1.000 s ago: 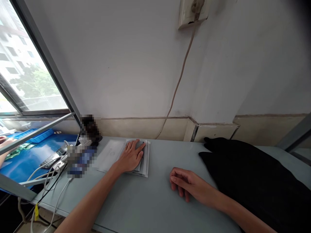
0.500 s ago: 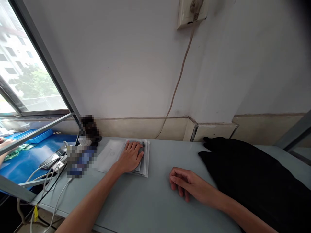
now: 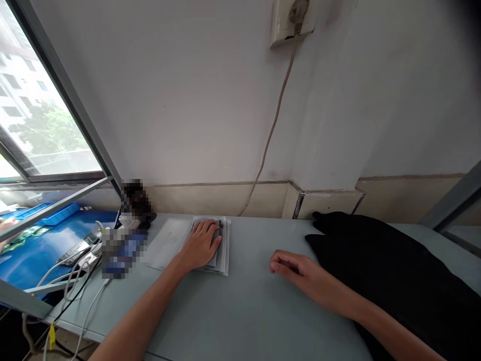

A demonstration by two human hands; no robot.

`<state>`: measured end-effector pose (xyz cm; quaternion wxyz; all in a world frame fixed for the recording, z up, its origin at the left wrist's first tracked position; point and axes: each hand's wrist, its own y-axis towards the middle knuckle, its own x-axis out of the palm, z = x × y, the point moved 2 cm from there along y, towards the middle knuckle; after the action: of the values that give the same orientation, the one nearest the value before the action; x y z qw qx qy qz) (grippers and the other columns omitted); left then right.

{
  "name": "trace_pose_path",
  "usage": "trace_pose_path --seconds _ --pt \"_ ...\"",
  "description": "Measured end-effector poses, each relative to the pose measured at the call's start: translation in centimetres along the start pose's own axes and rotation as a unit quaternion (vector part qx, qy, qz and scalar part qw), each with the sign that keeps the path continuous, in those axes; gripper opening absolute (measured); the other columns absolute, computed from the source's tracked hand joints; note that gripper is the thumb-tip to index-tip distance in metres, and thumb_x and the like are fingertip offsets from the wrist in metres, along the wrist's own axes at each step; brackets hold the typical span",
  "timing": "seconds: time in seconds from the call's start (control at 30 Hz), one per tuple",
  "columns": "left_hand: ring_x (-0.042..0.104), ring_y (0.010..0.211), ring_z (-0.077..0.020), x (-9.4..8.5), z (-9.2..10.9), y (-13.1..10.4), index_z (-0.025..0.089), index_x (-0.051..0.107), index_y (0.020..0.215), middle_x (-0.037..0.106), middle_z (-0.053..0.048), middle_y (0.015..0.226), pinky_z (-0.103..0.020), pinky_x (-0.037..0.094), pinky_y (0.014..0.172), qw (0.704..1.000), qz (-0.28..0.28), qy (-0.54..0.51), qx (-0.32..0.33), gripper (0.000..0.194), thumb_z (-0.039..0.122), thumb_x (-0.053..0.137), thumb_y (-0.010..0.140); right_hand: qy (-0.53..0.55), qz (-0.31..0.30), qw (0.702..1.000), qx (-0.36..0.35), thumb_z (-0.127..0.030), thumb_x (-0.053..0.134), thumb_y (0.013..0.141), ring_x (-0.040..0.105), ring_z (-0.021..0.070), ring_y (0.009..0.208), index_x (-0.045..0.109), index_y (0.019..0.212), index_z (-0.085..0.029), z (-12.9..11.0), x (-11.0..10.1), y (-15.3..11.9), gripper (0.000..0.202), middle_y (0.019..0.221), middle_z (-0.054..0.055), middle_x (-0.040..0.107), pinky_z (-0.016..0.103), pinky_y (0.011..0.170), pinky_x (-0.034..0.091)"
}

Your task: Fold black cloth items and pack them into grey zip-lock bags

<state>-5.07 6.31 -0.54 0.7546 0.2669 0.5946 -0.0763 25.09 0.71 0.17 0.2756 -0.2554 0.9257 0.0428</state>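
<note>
My left hand [image 3: 202,244] lies flat with fingers spread on a stack of clear plastic bags [image 3: 224,250], which hold something grey partly hidden beneath the palm. Another translucent bag [image 3: 167,240] lies at the stack's left side. Over the grey table, my right hand [image 3: 295,271] is curled, thumb against the bent fingers, and nothing shows in it. A black cloth [image 3: 391,271] is spread close beside that hand, and the right forearm passes over its edge.
White cables [image 3: 80,273] and a blurred-out item [image 3: 126,253] sit at the table's left end. Beyond the metal frame is a blue surface [image 3: 30,265] with a blue tray [image 3: 60,213] and part of another person's hand. A cord [image 3: 276,118] hangs from the wall socket [image 3: 291,22].
My right hand has moved slightly right and up, and its fingers have curled in more. My left hand stays on the bags. The view has shifted a little.
</note>
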Motion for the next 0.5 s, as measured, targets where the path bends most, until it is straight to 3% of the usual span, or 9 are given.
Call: trace_pose_path --seconds 0.07,0.13,0.27,0.33,0.4,0.5 --pt "0.046 0.14 -0.0278 0.1 -0.1 0.0 0.024 0.052 0.138 0.053 -0.009 0.148 -0.053 0.033 0.122 1.0 0.003 0.003 0.003 0.038 0.042 0.034 0.11 -0.071 0.073 0.995 0.01 -0.067 0.04 0.102 0.038 0.0159 0.059 0.059 0.086 -0.026 0.7 -1.6 0.1 0.048 0.067 -0.002 0.046 0.029 0.056 0.032" --pt "0.047 0.139 -0.0274 0.2 -0.2 0.0 0.024 0.052 0.138 0.053 -0.009 0.147 -0.053 0.033 0.122 1.0 0.006 0.005 0.008 0.038 0.041 0.034 0.11 -0.17 0.169 0.971 0.021 -0.063 0.036 0.103 0.048 0.02 0.06 0.059 0.09 -0.027 1.8 -3.4 0.2 0.044 0.068 0.0 0.054 0.032 0.059 0.038" --pt "0.047 0.14 -0.0272 0.2 -0.2 0.0 0.025 0.051 0.138 0.053 -0.009 0.147 -0.053 0.032 0.123 1.0 0.011 0.003 0.008 0.037 0.042 0.034 0.11 -0.385 0.306 0.871 0.01 -0.051 0.027 0.103 0.061 0.0357 0.093 0.064 0.104 -0.021 4.6 -6.4 0.2 0.047 0.104 0.016 0.068 0.049 0.083 0.048" --pt "0.047 0.14 -0.0271 0.1 -0.2 -0.1 0.026 0.05 0.138 0.053 -0.009 0.147 -0.053 0.031 0.123 1.0 0.012 -0.002 0.008 0.037 0.042 0.033 0.11 -0.448 0.338 0.826 0.046 -0.052 0.026 0.101 0.056 0.0455 0.112 0.064 0.122 -0.015 6.5 -7.0 0.3 0.056 0.125 0.024 0.063 0.059 0.087 0.048" --pt "0.048 0.14 -0.0273 0.1 -0.2 0.0 0.026 0.051 0.138 0.053 -0.009 0.147 -0.053 0.032 0.122 1.0 0.013 -0.005 0.009 0.037 0.043 0.033 0.11 -0.47 0.353 0.803 0.099 -0.056 0.027 0.1 0.048 0.0507 0.127 0.058 0.136 -0.011 8.6 -7.2 0.6 0.065 0.142 0.027 0.055 0.065 0.093 0.047" --pt "0.049 0.138 -0.0276 -0.1 -0.1 0.0 0.026 0.051 0.138 0.054 -0.009 0.146 -0.052 0.034 0.121 1.0 0.017 -0.009 0.008 0.037 0.043 0.033 0.11 -0.471 0.301 0.815 0.156 -0.059 0.027 0.1 0.047 0.0483 0.135 0.057 0.139 -0.011 11.3 -6.7 1.4 0.07 0.149 0.026 0.052 0.066 0.103 0.043"
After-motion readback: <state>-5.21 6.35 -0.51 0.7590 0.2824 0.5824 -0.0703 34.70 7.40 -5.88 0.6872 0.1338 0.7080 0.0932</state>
